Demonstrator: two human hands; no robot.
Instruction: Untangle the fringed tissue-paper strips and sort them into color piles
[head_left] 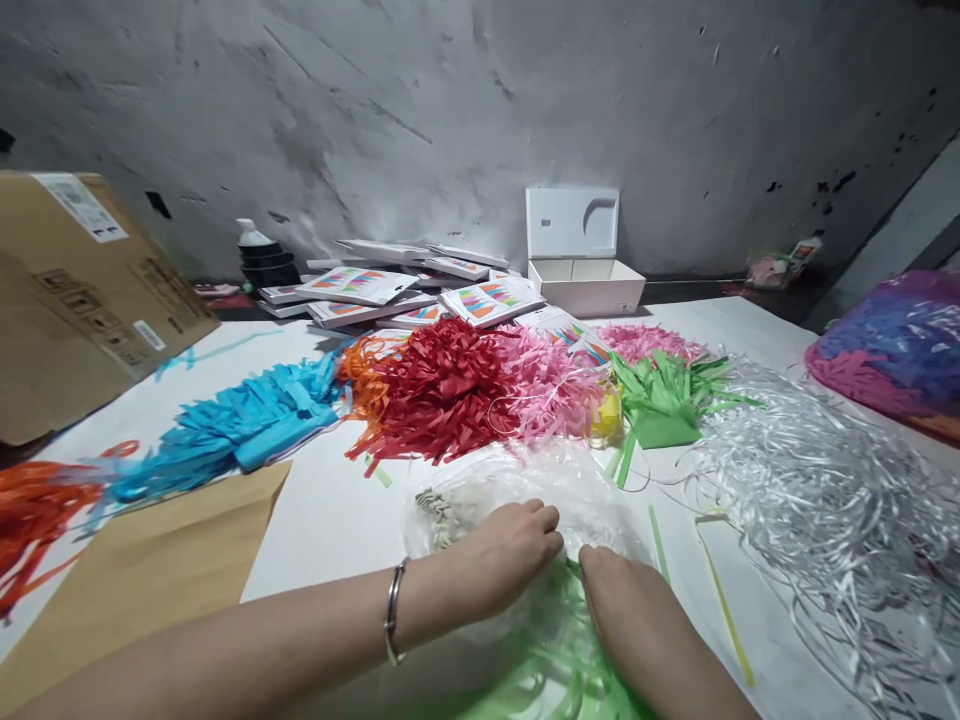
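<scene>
Crimson blazes from a shaggy bundle of cut-paper strips (450,385) at the center of the view, with a pale-pink fringed paper bundle (551,385) beside it at 4 o'clock. A bright turquoise bundle of fringed paper (262,410) glows at 9 o'clock, a grass-green fringed paper bundle (664,410) at 3. Shimmering silver, a tangled heap of shiny strands (832,500) spreads at 4; lime-green loose ribbon strips (574,695) show at 5. At 11, flat white rectangular packets (360,285) carry multicolored prints with orange and green. Behind, at 12, a mottled gray plaster wall (465,110) bears dark streaks.
</scene>
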